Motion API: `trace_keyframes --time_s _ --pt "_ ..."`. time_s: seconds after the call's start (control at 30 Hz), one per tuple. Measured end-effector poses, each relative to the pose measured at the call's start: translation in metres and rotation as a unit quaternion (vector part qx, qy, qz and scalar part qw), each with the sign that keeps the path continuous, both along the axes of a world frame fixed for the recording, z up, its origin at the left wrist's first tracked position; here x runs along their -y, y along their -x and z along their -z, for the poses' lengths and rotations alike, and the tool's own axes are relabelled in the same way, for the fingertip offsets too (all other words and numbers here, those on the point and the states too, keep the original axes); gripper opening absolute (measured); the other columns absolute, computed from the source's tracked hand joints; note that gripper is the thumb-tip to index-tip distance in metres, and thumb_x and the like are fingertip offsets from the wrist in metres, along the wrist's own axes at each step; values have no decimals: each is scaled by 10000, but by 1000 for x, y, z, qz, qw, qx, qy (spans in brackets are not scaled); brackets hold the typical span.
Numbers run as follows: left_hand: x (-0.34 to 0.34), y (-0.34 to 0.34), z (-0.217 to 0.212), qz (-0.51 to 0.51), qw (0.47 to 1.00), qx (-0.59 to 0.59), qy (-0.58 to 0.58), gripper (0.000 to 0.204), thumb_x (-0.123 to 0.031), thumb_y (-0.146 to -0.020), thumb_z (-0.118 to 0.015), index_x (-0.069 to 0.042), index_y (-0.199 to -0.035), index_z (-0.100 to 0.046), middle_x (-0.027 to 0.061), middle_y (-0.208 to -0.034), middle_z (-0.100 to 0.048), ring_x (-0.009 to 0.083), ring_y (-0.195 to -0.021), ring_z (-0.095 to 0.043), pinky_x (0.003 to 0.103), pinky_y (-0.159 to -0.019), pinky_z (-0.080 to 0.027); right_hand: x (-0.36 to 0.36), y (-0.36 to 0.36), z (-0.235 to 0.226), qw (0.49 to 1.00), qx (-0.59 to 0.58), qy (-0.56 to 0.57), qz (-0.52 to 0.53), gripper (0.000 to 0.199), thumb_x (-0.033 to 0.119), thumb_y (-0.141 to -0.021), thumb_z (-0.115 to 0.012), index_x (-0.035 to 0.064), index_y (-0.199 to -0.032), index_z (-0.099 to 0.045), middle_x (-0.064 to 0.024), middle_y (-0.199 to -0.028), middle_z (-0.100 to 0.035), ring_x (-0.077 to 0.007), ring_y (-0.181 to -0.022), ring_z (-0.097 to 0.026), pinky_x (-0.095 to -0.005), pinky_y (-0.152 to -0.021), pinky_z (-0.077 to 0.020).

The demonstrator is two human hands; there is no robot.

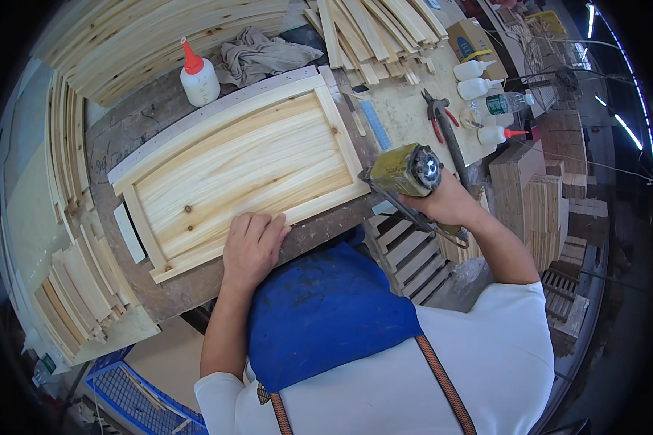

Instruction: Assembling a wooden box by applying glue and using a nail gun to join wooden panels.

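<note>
A pale wooden frame panel (247,156) with an arched far rail lies on the dark worktable. Over its near rail my left hand (252,250) is closed, fingers bent across the wood. My right hand (451,203) grips a yellowish pneumatic nail gun (400,172). The gun's nose is at the panel's near right corner; whether it touches cannot be made out. Along the far arched edge runs a pale curved strip (218,109) with dark dots. A white glue bottle with a red cap (199,81) stands beyond the panel.
Grey cloth (265,54) and stacked wood strips (377,36) lie at the back. Pincers (437,112), a hammer (453,141) and glue bottles (475,88) are at the right. More strips (76,297) lie left; a blue crate (141,395) sits below. Stacked boards (544,206) stand right.
</note>
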State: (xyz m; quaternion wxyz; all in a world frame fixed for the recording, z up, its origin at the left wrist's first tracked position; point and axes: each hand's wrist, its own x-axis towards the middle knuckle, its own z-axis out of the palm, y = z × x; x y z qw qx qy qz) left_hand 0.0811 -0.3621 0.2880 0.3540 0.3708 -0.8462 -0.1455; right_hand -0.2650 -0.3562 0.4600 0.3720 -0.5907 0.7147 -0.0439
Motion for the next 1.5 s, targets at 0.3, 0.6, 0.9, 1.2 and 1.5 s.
trace_keyframes --time_s 0.3,0.6,0.9,1.2,1.5 --pt "-2 -1 0 -6 1000 2 -1 304 -142 -806 -877 -69 -1077 -760 81 -962 -655 294 -902 -623 407 -800 -524 -19 5 7 1000 15 12 -15 390 174 -889 -826 30 -1239 -733 -165 -1144 -781 -279 -1048 -746 -380 -979 -561" --pt "-1 0 -1 -7 1000 6 0 296 -145 -807 -878 -69 -1067 -760 79 -966 -654 293 -900 -622 406 -797 -524 -20 10 0 994 53 -1 96 424 208 -881 -830 25 -1249 -726 -181 -1101 -784 -287 -1017 -751 -386 -940 -573" --pt "0 0 1 -16 1000 6 12 302 -146 -805 -878 -70 -1072 -758 79 -973 -657 294 -905 -622 407 -801 -524 21 66 62 953 -244 149 102 555 152 -889 -763 -33 -1388 -604 -287 -990 -754 -510 -919 -723 -494 -869 -590" --pt "-5 -2 4 -13 1000 14 5 319 -166 -817 -864 -70 -1101 -755 66 -974 -647 276 -900 -622 412 -805 -523 31 54 123 947 -229 201 100 908 139 -896 -738 -32 -1637 -243 -375 -1231 -666 -540 -1107 -664 -543 -981 -533" --pt "-4 2 0 -11 1000 9 4 313 -170 -823 -862 -70 -1100 -757 54 -964 -649 265 -881 -625 401 -792 -514 16 31 104 908 -288 302 27 787 134 -919 -744 -46 -1580 -356 -329 -1309 -618 -489 -1182 -628 -517 -972 -536"
